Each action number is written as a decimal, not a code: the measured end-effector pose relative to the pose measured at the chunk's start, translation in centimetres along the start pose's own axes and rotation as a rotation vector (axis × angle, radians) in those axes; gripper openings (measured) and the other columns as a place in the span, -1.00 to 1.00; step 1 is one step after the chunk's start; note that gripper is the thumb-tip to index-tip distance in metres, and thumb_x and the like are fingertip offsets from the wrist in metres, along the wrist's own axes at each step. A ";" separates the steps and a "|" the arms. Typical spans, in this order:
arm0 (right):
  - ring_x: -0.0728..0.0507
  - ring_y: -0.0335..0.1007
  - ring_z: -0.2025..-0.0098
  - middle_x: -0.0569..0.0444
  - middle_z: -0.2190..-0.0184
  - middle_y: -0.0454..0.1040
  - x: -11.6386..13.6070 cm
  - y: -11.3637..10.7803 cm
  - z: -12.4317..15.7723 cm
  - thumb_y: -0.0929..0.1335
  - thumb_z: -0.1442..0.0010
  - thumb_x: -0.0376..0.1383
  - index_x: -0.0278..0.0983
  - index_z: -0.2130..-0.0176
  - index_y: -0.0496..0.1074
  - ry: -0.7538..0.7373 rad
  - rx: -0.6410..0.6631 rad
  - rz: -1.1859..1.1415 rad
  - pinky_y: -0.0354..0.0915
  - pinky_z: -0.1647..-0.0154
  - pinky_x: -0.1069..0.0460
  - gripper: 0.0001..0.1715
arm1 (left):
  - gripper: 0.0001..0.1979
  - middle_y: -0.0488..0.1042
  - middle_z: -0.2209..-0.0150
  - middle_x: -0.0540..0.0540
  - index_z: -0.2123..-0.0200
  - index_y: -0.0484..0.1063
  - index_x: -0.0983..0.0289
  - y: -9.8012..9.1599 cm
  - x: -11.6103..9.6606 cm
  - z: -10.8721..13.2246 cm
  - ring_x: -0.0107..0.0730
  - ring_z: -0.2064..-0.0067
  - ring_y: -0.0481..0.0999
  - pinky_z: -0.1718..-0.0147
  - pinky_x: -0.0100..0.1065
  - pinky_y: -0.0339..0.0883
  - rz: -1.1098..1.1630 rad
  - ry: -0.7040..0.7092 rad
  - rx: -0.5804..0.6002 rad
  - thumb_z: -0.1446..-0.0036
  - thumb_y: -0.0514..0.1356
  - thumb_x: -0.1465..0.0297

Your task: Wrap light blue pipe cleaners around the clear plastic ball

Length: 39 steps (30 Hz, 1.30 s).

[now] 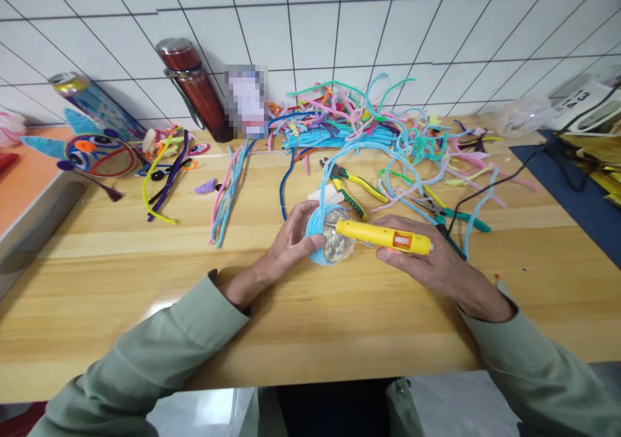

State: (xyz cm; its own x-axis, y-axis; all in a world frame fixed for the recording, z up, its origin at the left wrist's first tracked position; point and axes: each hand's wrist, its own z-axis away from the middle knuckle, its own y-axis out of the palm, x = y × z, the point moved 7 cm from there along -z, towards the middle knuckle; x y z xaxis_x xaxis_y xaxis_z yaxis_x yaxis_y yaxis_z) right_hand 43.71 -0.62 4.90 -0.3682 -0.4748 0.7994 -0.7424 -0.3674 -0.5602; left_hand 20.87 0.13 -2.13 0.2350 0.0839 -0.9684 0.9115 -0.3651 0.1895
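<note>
My left hand (291, 240) is closed around a small clear ball (330, 236) partly wrapped in light blue pipe cleaner. It rests on the wooden table (310, 320). My right hand (431, 259) grips a yellow glue gun (383, 236). Its nozzle points left and touches the ball. A long blue pipe cleaner (359, 156) runs up from the ball toward the pile behind.
A heap of coloured pipe cleaners (369, 123) lies at the back. Pliers with yellow-green handles (352, 188) and green-handled cutters (456, 217) lie behind my hands. A red flask (194, 88) leans on the tiled wall. A pipe-cleaner figure (92, 152) sits at the left. A black cable (524, 165) crosses the right side.
</note>
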 end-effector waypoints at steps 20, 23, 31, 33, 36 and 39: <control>-0.22 0.56 0.17 0.01 0.13 0.65 -0.1 0.0 0.0 0.43 -0.47 -0.09 -0.15 0.09 0.54 -0.001 0.004 0.015 0.39 0.18 -0.10 -0.81 | -0.36 0.45 -0.36 0.16 -0.31 0.41 0.06 0.0 0.3 -0.1 0.11 -0.41 0.38 -0.39 0.05 0.30 0.022 0.030 -0.002 -0.25 0.47 0.06; -0.18 0.51 0.25 0.04 0.22 0.61 0.0 0.0 0.0 0.43 -0.47 -0.10 -0.16 0.12 0.52 -0.018 0.003 0.009 0.36 0.22 -0.08 -0.81 | -0.37 0.46 -0.34 0.16 -0.30 0.42 0.07 0.0 0.2 -0.1 0.10 -0.39 0.39 -0.37 0.03 0.32 0.011 0.025 -0.004 -0.26 0.46 0.07; -0.17 0.49 0.28 0.05 0.23 0.61 0.4 0.0 0.0 0.43 -0.47 -0.11 -0.16 0.11 0.53 0.002 0.012 -0.005 0.36 0.21 -0.07 -0.82 | -0.37 0.47 -0.31 0.16 -0.29 0.42 0.07 -0.1 0.4 0.0 0.09 -0.37 0.40 -0.35 0.01 0.33 0.009 0.021 -0.022 -0.24 0.47 0.07; -0.18 0.51 0.25 0.04 0.20 0.63 0.4 0.0 0.0 0.42 -0.47 -0.11 -0.15 0.09 0.54 0.008 0.009 0.007 0.37 0.21 -0.08 -0.82 | -0.37 0.47 -0.32 0.16 -0.30 0.41 0.07 -0.1 0.5 0.0 0.09 -0.37 0.40 -0.36 0.02 0.33 0.012 0.015 -0.024 -0.25 0.47 0.07; -0.22 0.56 0.20 0.02 0.16 0.65 0.2 -0.1 0.1 0.42 -0.47 -0.11 -0.14 0.08 0.56 0.013 0.002 0.019 0.39 0.18 -0.09 -0.83 | -0.35 0.47 -0.32 0.15 -0.31 0.40 0.07 -0.1 0.5 0.0 0.08 -0.36 0.41 -0.35 0.02 0.33 0.016 0.015 -0.019 -0.25 0.47 0.06; -0.24 0.57 0.20 0.01 0.16 0.66 0.0 -0.1 0.0 0.43 -0.46 -0.09 -0.12 0.07 0.56 0.023 -0.001 0.026 0.40 0.17 -0.11 -0.82 | -0.36 0.47 -0.32 0.14 -0.30 0.41 0.05 0.0 0.3 -0.1 0.07 -0.36 0.41 -0.35 0.00 0.33 0.015 0.014 -0.008 -0.25 0.47 0.07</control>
State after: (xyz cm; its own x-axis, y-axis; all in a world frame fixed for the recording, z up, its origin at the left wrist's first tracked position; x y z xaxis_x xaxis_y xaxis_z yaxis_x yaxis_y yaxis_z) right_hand 43.82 -0.62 5.02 -0.4002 -0.4662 0.7890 -0.7329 -0.3540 -0.5810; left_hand 20.95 0.25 -2.46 0.2528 0.0914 -0.9632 0.9105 -0.3592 0.2049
